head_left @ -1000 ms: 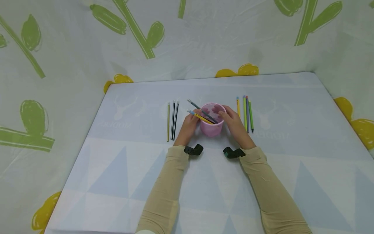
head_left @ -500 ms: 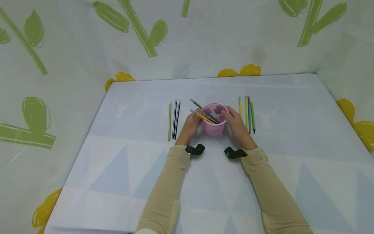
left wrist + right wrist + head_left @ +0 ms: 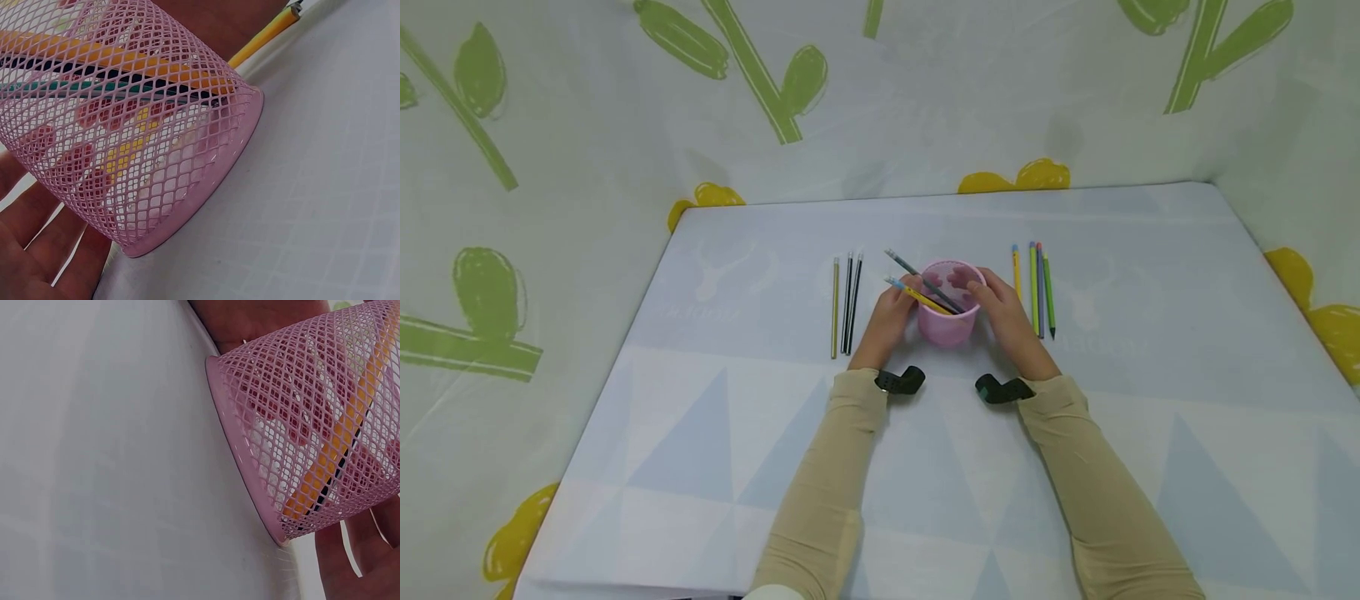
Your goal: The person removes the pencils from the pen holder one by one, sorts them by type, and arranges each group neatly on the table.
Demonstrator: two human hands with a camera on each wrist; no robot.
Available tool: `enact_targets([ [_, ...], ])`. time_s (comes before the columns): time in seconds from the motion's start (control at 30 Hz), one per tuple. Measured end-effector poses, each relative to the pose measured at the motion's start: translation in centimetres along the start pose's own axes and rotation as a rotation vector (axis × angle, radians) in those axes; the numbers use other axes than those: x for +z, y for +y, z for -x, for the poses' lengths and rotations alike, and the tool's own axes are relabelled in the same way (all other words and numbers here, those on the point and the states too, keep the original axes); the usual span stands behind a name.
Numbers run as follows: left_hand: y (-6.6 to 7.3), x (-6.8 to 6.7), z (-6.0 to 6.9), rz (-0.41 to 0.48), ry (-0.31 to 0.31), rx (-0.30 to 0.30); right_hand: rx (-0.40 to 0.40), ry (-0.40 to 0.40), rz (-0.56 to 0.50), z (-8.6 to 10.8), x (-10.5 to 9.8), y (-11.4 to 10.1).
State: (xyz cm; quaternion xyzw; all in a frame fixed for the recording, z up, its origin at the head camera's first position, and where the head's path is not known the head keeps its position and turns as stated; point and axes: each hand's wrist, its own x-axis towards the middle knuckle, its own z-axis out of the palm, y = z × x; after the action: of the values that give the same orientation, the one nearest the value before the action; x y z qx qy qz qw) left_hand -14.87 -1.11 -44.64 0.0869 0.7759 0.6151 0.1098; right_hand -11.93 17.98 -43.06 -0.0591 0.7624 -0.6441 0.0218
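Between both hands is a pink mesh pencil holder [image 3: 948, 328], its open top facing up. My left hand [image 3: 889, 321] grips its left side, and its fingers [image 3: 69, 250] show behind the mesh in the left wrist view. On the other side, my right hand [image 3: 1009, 323] holds the wall, thumb by the rim. Inside lean a yellow pencil [image 3: 925, 300] and a dark grey-green pencil [image 3: 913, 271], their ends sticking out to the left over my left hand. The holder's base rim [image 3: 240, 450] is close to the tabletop; whether it touches, I cannot tell.
Left of the hands lie a gold pencil [image 3: 835, 308] and two black pencils [image 3: 850, 304], roughly parallel. To the right lie an orange-yellow pencil [image 3: 1017, 271], a lime pencil [image 3: 1033, 287], a purple-blue pencil [image 3: 1041, 292] and a green pencil [image 3: 1049, 296]. A pale patterned cloth [image 3: 700, 433] covers the table.
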Motion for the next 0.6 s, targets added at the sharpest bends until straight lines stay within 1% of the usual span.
enact_targets([
  [0.23, 0.1, -0.1, 0.0, 0.0, -0.005, 0.012, -0.028, -0.004, 0.003, 0.7, 0.2, -1.9],
  [0.4, 0.1, -0.1, 0.0, 0.002, -0.009, -0.003, -0.045, -0.004, 0.007, 1.0, 0.3, -2.4],
  [0.5, 0.1, 0.0, 0.0, -0.001, -0.005, -0.013, -0.031, 0.0, 0.026, 1.0, 0.4, -2.5],
  [0.6, -0.1, 0.1, -0.1, 0.003, 0.003, -0.006, -0.009, 0.004, 0.038, 1.0, 0.4, -2.4],
])
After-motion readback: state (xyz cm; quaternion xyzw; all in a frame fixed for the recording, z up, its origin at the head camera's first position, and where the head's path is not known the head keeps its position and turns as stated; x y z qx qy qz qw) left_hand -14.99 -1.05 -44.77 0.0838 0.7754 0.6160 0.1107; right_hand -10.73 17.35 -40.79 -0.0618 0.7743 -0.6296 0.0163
